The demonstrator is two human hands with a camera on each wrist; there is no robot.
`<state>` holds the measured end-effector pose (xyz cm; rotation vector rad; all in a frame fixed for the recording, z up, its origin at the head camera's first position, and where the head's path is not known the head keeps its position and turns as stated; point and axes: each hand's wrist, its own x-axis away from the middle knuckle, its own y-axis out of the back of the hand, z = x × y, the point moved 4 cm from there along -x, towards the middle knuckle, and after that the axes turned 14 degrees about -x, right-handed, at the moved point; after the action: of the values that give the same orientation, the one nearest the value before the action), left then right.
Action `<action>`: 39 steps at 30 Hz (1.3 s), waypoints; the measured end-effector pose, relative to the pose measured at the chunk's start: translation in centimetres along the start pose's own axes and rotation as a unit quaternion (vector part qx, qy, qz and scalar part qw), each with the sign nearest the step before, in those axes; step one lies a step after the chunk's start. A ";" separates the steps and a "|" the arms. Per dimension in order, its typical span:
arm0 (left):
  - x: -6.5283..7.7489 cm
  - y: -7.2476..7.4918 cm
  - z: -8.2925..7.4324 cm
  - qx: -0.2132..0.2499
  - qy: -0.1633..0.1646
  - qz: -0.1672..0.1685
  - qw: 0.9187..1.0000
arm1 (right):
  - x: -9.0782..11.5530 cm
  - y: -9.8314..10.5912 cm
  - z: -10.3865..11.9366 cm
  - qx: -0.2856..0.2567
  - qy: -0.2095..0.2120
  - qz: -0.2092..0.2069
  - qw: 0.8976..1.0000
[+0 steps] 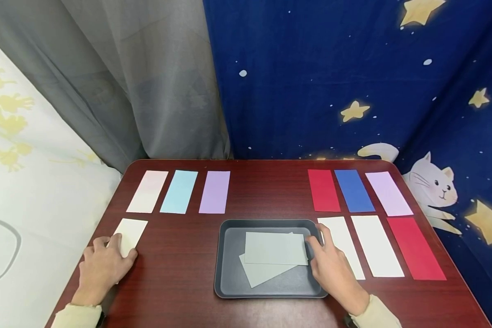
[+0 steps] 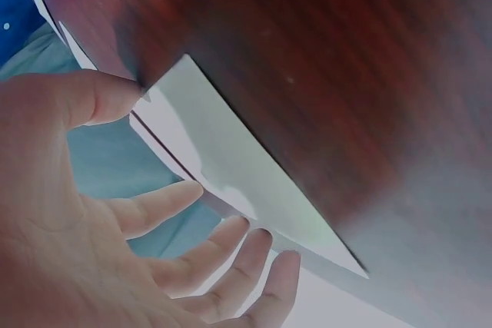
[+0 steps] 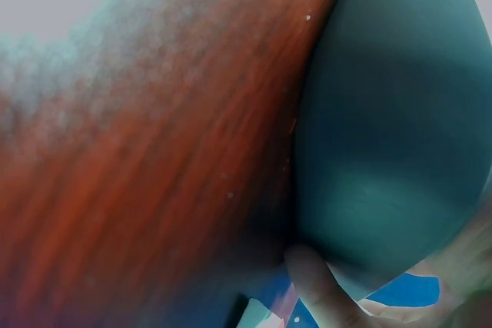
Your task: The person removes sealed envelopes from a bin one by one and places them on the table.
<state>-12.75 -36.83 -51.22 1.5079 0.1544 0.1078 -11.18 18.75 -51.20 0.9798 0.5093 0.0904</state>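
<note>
At the left of the table my left hand (image 1: 102,266) rests over a cream card (image 1: 132,231) that lies flat. Its thumb meets a corner of that card (image 2: 223,159) in the left wrist view, and the loosely bent fingers reach along one long edge. My right hand (image 1: 334,266) is at the right rim of a dark grey tray (image 1: 266,289). Its thumb is beside the right end of the upper pale card (image 1: 274,248), with the index finger apart from it over the rim. A second pale card (image 1: 266,273) lies beneath, askew. The other right fingers are hidden.
A row of pale pink (image 1: 147,191), light blue (image 1: 179,191) and lilac cards (image 1: 214,191) lies at the far left. On the right are red (image 1: 325,190), blue (image 1: 354,190) and light lilac cards (image 1: 388,193), above two white cards (image 1: 377,246) and another red card (image 1: 416,248).
</note>
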 end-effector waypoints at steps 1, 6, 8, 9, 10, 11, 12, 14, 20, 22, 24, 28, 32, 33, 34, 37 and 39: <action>0.0 0.1 -0.2 -0.001 0.000 -0.005 1.000 | 0.0 0.0 0.0 0.000 0.000 0.000 1.000; -0.2 0.5 -1.9 -0.004 -0.016 -0.044 0.999 | -0.1 -0.1 0.0 0.001 -0.002 0.004 1.000; -0.3 0.8 -2.9 -0.004 -0.028 -0.064 0.998 | -0.1 -0.1 0.0 0.000 -0.002 0.004 1.000; -0.4 1.0 -3.4 -0.005 -0.037 -0.078 0.996 | -0.1 -0.1 0.0 0.000 -0.003 0.004 1.000; -0.5 1.1 -4.0 -0.007 -0.047 -0.089 0.995 | -0.1 -0.1 0.0 0.000 -0.003 0.004 1.000; -0.6 1.2 -4.7 -0.009 -0.056 -0.097 0.994 | -0.1 -0.1 0.0 0.000 -0.003 0.003 1.000; -0.6 1.4 -5.4 -0.010 -0.066 -0.108 0.992 | -0.1 -0.1 0.0 0.000 -0.003 0.003 1.000; -0.6 1.7 -6.8 -0.016 -0.087 -0.126 0.988 | -0.1 -0.1 0.0 0.000 -0.004 0.002 1.000; -0.3 2.7 -11.6 -0.023 -0.151 -0.165 0.974 | -0.1 -0.1 0.0 0.000 -0.003 0.003 1.000; -0.1 3.1 -13.1 -0.021 -0.171 -0.172 0.970 | -0.1 -0.1 0.1 0.000 -0.004 0.004 1.000; 0.0 3.5 -14.7 -0.019 -0.188 -0.175 0.966 | 0.0 -0.1 0.1 0.000 -0.006 0.004 1.000; 0.2 4.3 -17.6 -0.018 -0.221 -0.175 0.959 | 0.0 0.0 0.1 0.000 -0.006 0.003 1.000; 0.7 5.2 -20.3 -0.017 -0.263 -0.190 0.946 | 0.0 0.0 0.1 -0.001 -0.006 0.003 1.000; 0.8 5.3 -20.9 -0.018 -0.274 -0.195 0.941 | 0.0 0.0 0.1 -0.002 -0.006 0.004 1.000; 1.0 5.4 -21.5 -0.021 -0.286 -0.199 0.937 | 0.0 0.0 0.0 -0.002 -0.007 0.004 1.000; 1.4 5.5 -23.3 -0.030 -0.321 -0.206 0.924 | 0.0 0.0 0.0 -0.002 -0.008 0.004 1.000; 1.9 5.5 -24.4 -0.033 -0.342 -0.209 0.916 | 0.0 0.0 0.0 -0.003 -0.008 0.004 1.000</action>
<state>-14.89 -12.17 -47.18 1.3358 -0.0943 -0.7464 -11.15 18.73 -51.24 0.9758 0.4899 0.0909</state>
